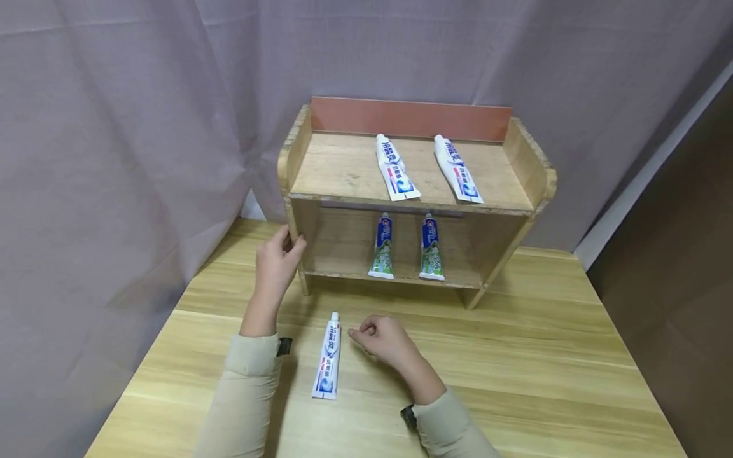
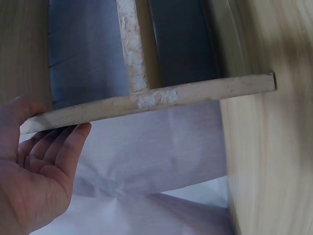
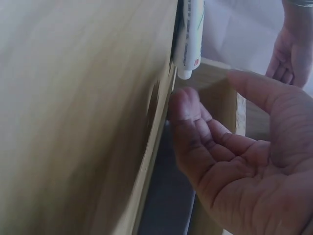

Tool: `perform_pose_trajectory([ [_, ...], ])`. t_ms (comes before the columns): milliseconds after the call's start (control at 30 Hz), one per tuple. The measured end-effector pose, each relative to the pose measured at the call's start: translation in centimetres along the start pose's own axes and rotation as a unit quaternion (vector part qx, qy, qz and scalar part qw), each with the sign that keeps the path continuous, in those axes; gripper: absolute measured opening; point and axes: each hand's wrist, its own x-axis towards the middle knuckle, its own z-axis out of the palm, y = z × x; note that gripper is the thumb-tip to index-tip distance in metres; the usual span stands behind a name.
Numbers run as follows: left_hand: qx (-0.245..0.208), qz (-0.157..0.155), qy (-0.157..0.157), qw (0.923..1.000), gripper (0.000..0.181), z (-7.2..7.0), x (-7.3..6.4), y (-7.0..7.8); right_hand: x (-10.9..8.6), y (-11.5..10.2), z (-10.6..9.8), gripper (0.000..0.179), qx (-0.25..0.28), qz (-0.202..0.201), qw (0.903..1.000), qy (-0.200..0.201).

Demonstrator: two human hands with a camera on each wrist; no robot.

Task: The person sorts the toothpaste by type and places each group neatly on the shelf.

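Note:
My left hand (image 1: 276, 264) grips the left side panel of a small wooden shelf (image 1: 338, 166). In the left wrist view the thumb lies on one face of that panel (image 2: 195, 93) and the fingers on the other. A white toothpaste tube (image 1: 328, 359) with blue lettering lies on the table in front of the shelf, cap toward it. Just right of its cap end hovers my right hand (image 1: 386, 343), fingers loosely bent and holding nothing. The right wrist view shows the tube's cap (image 3: 184, 74) beyond the fingertips, with a gap between them.
Two white toothpaste tubes, a left one (image 1: 395, 168) and a right one (image 1: 458, 168), lie on the upper board. Two blue-and-green tubes, left (image 1: 382, 247) and right (image 1: 431, 248), lie on the lower board. A grey curtain (image 1: 143, 127) hangs behind the wooden table (image 1: 544, 356).

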Motion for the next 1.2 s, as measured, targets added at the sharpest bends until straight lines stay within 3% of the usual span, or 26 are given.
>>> perform_pose_trajectory([
  [167, -0.001, -0.005, 0.006, 1.0, 0.026, 0.2, -0.3, -0.5, 0.1, -0.1, 0.4, 0.038, -0.002, 0.004, 0.9999, -0.009],
  [433, -0.033, -0.006, -0.025, 0.9991, 0.035, -0.4, -1.1, -1.0, 0.1, -0.2, 1.3, 0.034, 0.008, 0.004, 0.9995, -0.03],
  [733, -0.03, -0.013, -0.047, 0.9984, 0.039, -0.6, -2.1, -1.1, 0.1, -0.8, 1.8, 0.037, 0.008, 0.019, 0.9992, -0.034],
  [1200, -0.005, 0.001, -0.035, 0.9994, 0.036, -0.6, -2.3, -1.4, 0.9, -2.2, 3.4, 0.039, -0.043, 0.026, 0.9984, -0.026],
])
